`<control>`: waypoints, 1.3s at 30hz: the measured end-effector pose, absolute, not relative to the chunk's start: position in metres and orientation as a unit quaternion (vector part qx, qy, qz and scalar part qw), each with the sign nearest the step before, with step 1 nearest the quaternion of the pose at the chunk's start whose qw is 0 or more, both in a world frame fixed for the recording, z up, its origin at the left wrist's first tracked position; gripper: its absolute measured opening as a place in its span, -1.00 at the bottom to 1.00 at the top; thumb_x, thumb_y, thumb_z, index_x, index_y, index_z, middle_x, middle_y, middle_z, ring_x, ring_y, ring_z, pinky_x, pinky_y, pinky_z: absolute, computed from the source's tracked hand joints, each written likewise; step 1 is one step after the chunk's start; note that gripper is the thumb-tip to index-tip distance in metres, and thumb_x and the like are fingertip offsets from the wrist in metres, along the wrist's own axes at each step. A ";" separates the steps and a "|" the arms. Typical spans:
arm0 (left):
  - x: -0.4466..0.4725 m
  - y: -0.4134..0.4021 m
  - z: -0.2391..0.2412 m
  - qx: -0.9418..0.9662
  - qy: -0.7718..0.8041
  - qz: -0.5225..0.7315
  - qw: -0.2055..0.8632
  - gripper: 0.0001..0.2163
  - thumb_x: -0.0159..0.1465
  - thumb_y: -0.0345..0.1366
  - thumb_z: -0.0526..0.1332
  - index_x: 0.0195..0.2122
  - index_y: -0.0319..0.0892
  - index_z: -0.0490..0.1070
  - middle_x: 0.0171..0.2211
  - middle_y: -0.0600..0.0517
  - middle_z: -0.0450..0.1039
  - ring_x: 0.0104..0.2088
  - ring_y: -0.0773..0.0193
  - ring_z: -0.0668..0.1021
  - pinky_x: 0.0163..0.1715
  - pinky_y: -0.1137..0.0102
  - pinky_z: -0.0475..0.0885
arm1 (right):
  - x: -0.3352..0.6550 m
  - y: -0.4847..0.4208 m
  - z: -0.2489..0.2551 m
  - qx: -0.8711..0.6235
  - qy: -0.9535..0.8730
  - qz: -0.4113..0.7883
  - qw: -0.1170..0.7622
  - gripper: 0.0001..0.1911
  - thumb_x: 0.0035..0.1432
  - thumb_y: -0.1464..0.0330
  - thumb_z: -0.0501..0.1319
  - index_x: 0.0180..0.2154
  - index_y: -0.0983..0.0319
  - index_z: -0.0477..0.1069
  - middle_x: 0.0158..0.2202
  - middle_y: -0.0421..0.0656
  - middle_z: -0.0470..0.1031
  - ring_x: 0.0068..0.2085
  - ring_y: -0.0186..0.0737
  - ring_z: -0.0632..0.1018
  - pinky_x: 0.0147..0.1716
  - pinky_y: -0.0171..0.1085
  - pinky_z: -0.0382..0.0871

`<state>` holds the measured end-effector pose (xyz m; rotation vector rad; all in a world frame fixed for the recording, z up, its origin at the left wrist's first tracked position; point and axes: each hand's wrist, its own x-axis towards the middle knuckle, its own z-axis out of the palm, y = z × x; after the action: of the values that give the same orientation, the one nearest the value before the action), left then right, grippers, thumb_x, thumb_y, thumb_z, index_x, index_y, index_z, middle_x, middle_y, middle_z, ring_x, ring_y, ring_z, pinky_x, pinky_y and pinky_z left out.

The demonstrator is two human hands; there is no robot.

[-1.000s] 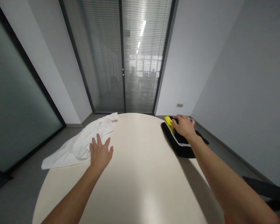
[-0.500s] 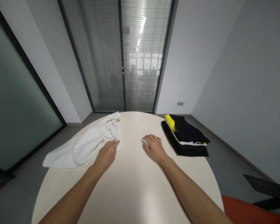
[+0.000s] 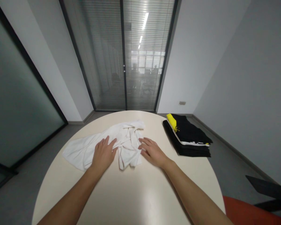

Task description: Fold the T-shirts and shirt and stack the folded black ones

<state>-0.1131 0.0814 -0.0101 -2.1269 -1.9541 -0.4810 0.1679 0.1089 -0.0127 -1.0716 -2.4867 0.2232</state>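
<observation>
A crumpled white garment (image 3: 89, 148) lies on the round cream table (image 3: 135, 190), spread from the left toward the middle. My left hand (image 3: 104, 153) rests flat on it with fingers spread. My right hand (image 3: 152, 151) lies with its fingers stretched out on the garment's right edge. Neither hand grips the cloth. At the table's far right sits a folded stack of black clothes (image 3: 189, 137) with a yellow part and a white layer, apart from both hands.
A red seat (image 3: 250, 212) shows at the lower right, with a dark chair part (image 3: 267, 184) beyond it. Glass doors with blinds (image 3: 124, 56) stand behind the table. Grey floor surrounds the table.
The white garment has been drawn from the left edge toward the table's middle. My right hand came over from the black stack onto the garment's right edge. My left hand moved right with the cloth.
</observation>
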 end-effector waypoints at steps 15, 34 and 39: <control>-0.113 0.085 0.017 -0.613 -0.617 -0.453 -0.193 -0.50 0.35 0.09 0.01 -0.25 -0.24 0.56 -0.37 -0.02 0.61 -0.32 0.10 0.59 -0.25 0.34 0.46 | 0.211 0.120 0.004 -0.606 -0.783 -0.032 0.138 -0.64 0.20 0.61 0.09 -0.05 0.23 0.50 -0.01 -0.02 0.53 0.03 -0.09 0.46 -0.03 -0.26 0.27; -0.112 0.081 -0.006 -0.748 -0.617 -0.243 -0.029 -0.69 0.40 -0.14 0.08 -0.03 -0.13 0.54 0.09 -0.11 0.53 0.13 0.04 0.50 0.18 0.18 0.33 | 0.172 0.099 0.000 -0.548 -0.824 0.035 0.141 -0.53 0.33 0.29 0.12 0.24 0.20 0.35 0.11 0.03 0.49 0.13 0.02 0.44 0.11 -0.06 0.29; -0.138 0.097 -0.001 -0.602 -0.652 -0.443 -0.130 -0.68 0.37 -0.04 0.07 -0.13 -0.15 0.48 -0.29 -0.04 0.60 -0.30 0.16 0.60 -0.22 0.32 0.48 | 0.182 0.104 0.008 -0.583 -0.806 0.021 0.104 -0.63 0.31 0.45 0.05 0.02 0.17 0.55 -0.05 0.01 0.55 -0.01 -0.04 0.53 -0.03 -0.18 0.37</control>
<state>-0.1384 0.0973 -0.0013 -2.0636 -2.2358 -1.5210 0.1824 0.1038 0.0082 -1.7183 -2.3758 0.0610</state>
